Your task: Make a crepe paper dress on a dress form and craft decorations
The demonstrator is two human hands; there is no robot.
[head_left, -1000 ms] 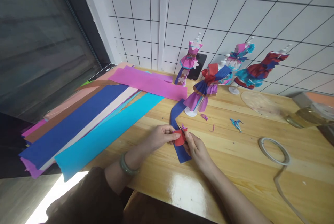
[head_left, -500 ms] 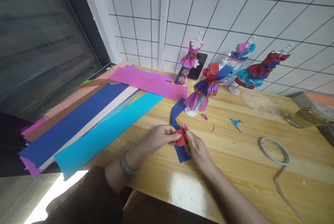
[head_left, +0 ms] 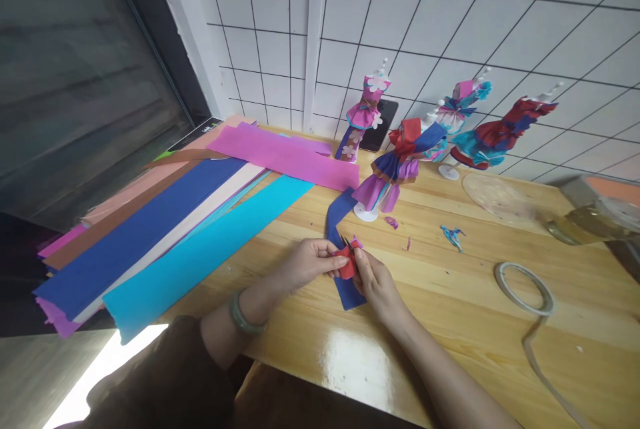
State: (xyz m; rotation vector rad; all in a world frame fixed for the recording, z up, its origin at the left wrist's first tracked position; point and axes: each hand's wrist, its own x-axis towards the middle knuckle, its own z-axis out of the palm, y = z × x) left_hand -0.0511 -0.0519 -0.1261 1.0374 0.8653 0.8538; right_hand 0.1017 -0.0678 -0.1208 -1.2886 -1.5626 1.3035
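Observation:
My left hand (head_left: 316, 261) pinches a small piece of red crepe paper (head_left: 347, 267) between thumb and fingers. Closed around a small pair of scissors (head_left: 345, 241), my right hand (head_left: 379, 285) meets it from the right. The dark blade tips point up and left, at the paper's upper edge; the handles are hidden in the hand. A bit of purple shows behind the red paper. Under both hands a dark blue paper strip (head_left: 351, 295) lies on the wooden table (head_left: 280, 322).
Long crepe paper strips (head_left: 210, 249) in several colours spread over the left side. Several small dress stands (head_left: 393, 165) in paper outfits line the tiled wall, with a phone (head_left: 383, 125) behind one. Paper scraps (head_left: 453, 238), a tape roll (head_left: 525, 289) and a blurred jar (head_left: 575, 223) are on the right.
The scissor tips look slightly more parted at the red paper's upper edge, and the paper has shifted a little. Both hands stay in nearly the same place.

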